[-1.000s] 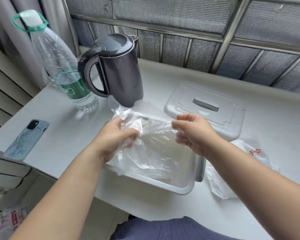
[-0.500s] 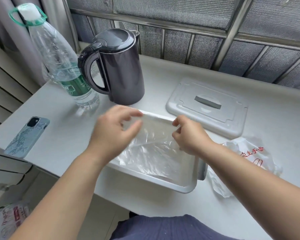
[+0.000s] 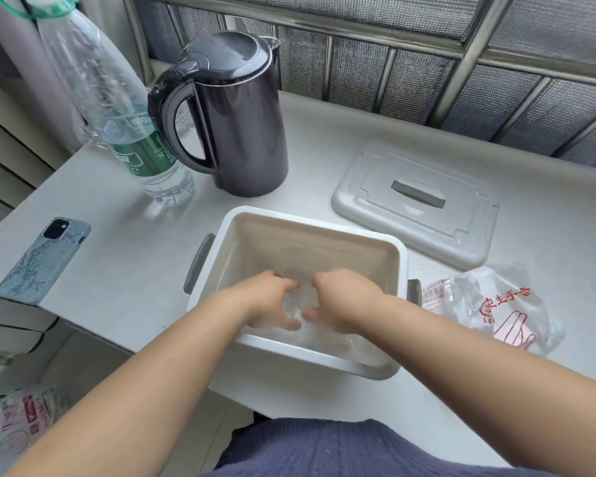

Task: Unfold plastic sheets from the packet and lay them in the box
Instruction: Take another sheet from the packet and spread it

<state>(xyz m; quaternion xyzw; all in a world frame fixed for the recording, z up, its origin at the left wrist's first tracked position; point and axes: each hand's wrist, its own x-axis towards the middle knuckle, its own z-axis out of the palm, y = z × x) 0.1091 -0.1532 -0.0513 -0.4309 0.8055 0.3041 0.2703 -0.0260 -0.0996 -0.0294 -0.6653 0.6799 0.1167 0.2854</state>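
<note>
A white plastic box point(image 3: 310, 223) with grey side handles stands near the table's front edge. Both my hands are down inside it, side by side. My left hand point(image 3: 272, 304) and my right hand point(image 3: 343, 301) press on a clear plastic sheet point(image 3: 324, 339) that lies crumpled on the box floor. The thumbs are spread toward each other over the sheet, and the fingertips are hidden behind the knuckles. The packet point(image 3: 489, 304), a crinkled clear bag with red print, lies on the table just right of the box.
The box's white lid point(image 3: 413, 204) lies behind and to the right. A dark kettle point(image 3: 241, 132) and a water bottle point(image 3: 117, 98) stand at the back left, and a phone point(image 3: 45, 259) lies at the left edge. Another printed bag point(image 3: 21, 421) sits on the floor.
Both hands have gone down from above the box to its floor, taking the stretched sheet with them. The view has tilted further down.
</note>
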